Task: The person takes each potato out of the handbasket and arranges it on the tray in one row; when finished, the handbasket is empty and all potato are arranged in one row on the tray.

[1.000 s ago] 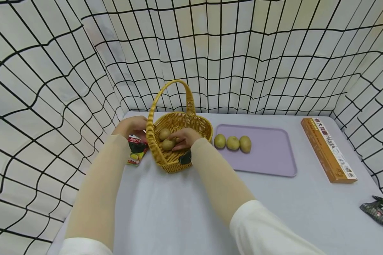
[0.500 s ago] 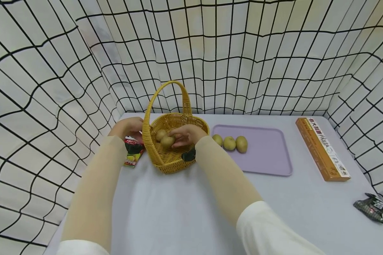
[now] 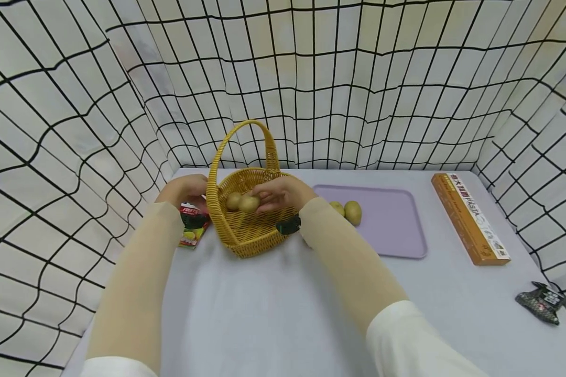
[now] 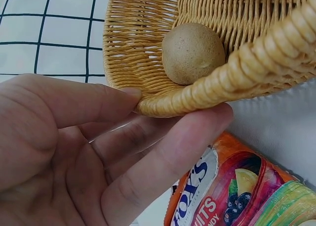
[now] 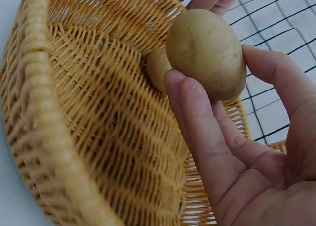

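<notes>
Right hand (image 5: 247,157): fingers pinching a potato (image 5: 207,53), fingertips set against opposite sides of it, palm well clear of its skin. The held potato sits at the ends of the fingers, within the wicker basket (image 3: 250,247), toward its left side; whether its underside touches the basket floor cannot be told. A second potato (image 4: 192,53) lies inside the basket against the left wall, just beyond the held one as seen from the right wrist; contact between the two is unclear. Left hand (image 4: 89,147): at the basket's left edge, digits pinching the thick woven edge from either side, remaining fingers loosely bent below it. Candy packet (image 4: 232,196), lettered FOX'S, lies outside the basket, beside its left wall and near the left fingers. Right of the basket: lilac tray (image 3: 396,225), partly covered by the right forearm, with two potatoes (image 3: 352,212) in view on it. Farther right of the basket: pasta box (image 3: 471,220), then a dark packet (image 3: 543,302), nearer the person.
</notes>
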`<state>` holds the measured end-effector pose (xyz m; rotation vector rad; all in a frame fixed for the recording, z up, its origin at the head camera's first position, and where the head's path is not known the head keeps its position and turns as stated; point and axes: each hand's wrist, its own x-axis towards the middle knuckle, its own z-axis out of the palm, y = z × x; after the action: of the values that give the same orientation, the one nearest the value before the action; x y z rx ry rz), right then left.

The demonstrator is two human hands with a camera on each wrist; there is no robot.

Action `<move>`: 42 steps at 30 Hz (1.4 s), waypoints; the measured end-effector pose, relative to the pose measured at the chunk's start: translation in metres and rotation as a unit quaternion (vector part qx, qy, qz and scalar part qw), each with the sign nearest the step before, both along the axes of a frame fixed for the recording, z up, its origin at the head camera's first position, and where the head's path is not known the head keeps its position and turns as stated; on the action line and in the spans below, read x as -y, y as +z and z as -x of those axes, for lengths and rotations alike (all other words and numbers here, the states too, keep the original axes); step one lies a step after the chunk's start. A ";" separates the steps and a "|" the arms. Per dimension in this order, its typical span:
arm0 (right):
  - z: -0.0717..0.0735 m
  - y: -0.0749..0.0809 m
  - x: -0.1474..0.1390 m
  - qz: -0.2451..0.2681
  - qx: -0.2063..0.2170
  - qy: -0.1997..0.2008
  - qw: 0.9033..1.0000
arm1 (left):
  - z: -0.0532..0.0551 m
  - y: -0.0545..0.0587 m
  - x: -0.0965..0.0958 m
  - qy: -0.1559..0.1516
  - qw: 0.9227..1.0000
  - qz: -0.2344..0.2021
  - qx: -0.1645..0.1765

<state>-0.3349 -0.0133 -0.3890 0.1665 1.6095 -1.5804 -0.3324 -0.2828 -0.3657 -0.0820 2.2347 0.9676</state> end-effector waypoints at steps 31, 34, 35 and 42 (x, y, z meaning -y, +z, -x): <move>0.001 0.027 -0.088 -0.027 -0.054 0.100 0.993 | -0.003 0.002 0.011 -0.018 1.000 -0.001 -0.010; 0.001 0.029 -0.098 -0.039 -0.061 0.103 0.992 | -0.002 0.001 0.012 -0.022 1.000 -0.004 -0.013; 0.001 0.029 -0.102 -0.043 -0.063 0.105 0.992 | -0.001 0.001 0.012 -0.024 1.000 -0.005 -0.013; -0.001 0.031 -0.127 -0.066 -0.063 0.116 0.989 | 0.003 -0.002 0.007 -0.028 0.999 -0.015 -0.001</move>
<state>-0.3340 0.1139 -0.3578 -0.0509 1.7628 -1.3285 -0.3357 -0.2900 -0.3678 -0.0044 2.2123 0.9700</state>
